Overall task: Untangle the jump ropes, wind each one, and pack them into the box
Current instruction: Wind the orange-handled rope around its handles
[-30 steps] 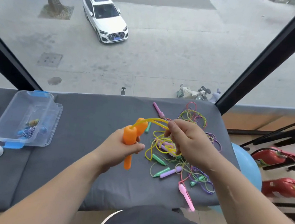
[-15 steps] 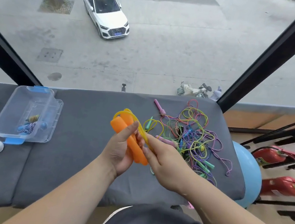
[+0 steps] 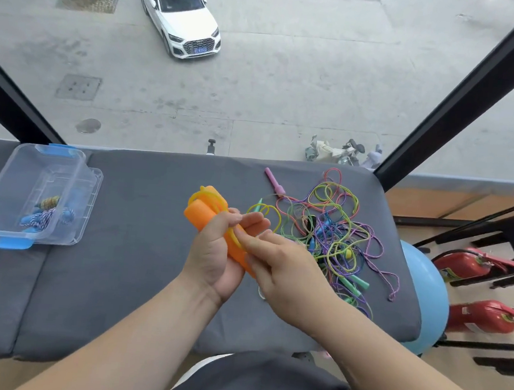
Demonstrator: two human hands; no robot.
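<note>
Grey padded bench [image 3: 125, 292] by the window: right of the clear box [image 3: 4, 181], my left hand [image 3: 213, 259] grips the light foam orange handles [image 3: 197, 216] while my right hand [image 3: 286, 277] pinches their yellow cord [image 3: 218, 201]. It looks springy, so I'd hold it close to the handles; the tangle [image 3: 332, 231] lies further right

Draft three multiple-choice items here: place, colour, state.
1. Where is the clear plastic box with blue latches? A. left of the left hand B. right of the right hand C. between the hands
2. What colour are the foam handles the left hand grips? A. pink B. orange C. green
3. What does the right hand do? A. pinches the thin yellow cord B. lies flat C. reaches into the box
Key: A, it sits far left; B, orange foam juts from that hand; A, thumb and forefinger meet on the cord.
</note>
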